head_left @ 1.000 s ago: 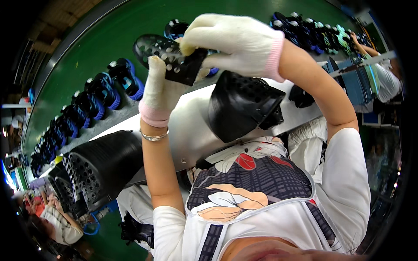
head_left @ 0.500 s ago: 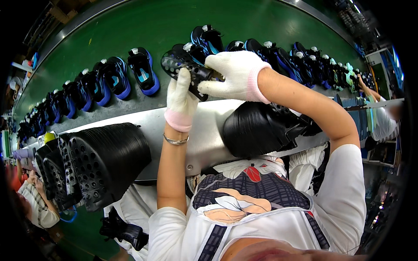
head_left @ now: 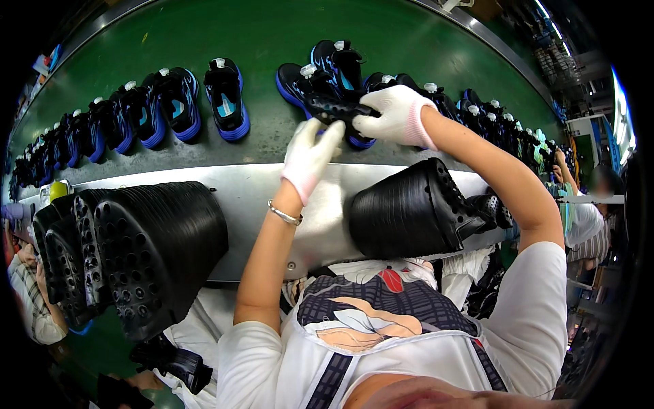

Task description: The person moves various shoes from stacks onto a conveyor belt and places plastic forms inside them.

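My right hand (head_left: 395,117), in a white knit glove with a pink cuff, grips a black perforated plastic shoe insert (head_left: 334,108). The insert is turned almost edge-on and lies over a black sneaker with a blue sole (head_left: 291,80), hiding part of it. My left hand (head_left: 310,153), gloved the same way, is just on the near side of the insert. Its thumb and fingers are apart, with the tips at the insert's lower edge; whether they touch it I cannot tell. Another black and blue sneaker (head_left: 338,61) stands right behind.
Rows of similar sneakers (head_left: 178,109) run along the green conveyor belt (head_left: 259,34) on both sides. Nested stacks of black perforated inserts lie at left (head_left: 163,238) and right (head_left: 402,211) on the metal ledge (head_left: 320,225). Other people work at the far left and right.
The insert has moved slightly right and turned from showing its perforated face to nearly edge-on. My left hand has shifted right and its fingers have come away from the insert's face.
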Demonstrator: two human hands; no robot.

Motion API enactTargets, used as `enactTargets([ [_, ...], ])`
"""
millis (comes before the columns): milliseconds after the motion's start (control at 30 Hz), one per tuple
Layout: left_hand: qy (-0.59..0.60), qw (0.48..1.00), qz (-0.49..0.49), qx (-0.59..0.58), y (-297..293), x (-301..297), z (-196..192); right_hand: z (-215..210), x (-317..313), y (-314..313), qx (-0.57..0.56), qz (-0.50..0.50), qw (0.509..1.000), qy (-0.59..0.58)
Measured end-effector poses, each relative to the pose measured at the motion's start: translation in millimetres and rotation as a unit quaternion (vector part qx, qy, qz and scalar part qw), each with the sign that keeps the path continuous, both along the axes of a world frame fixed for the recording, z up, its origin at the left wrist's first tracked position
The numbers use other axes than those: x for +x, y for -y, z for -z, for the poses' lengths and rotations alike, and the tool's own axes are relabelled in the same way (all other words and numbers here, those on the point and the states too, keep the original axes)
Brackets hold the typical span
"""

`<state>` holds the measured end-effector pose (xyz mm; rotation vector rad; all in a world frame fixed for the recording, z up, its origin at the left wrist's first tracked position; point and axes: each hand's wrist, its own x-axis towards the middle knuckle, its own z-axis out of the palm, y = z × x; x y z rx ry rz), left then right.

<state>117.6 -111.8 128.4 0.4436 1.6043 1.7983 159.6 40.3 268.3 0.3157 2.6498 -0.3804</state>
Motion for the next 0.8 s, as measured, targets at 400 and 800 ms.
enactTargets([
  [400, -0.415, 0.896, -0.110, -0.111, -10.5, 6.5, 29.4, 10.6, -65.3, -36.8, -0.008, -0.002, 0.995, 0.095],
  [800, -0.355, 0.869, 0.086, -0.335, -28.1, -20.9, 13.3, 63.1, -106.1, 25.7, 0.148, -0.071, 0.977, 0.137],
])
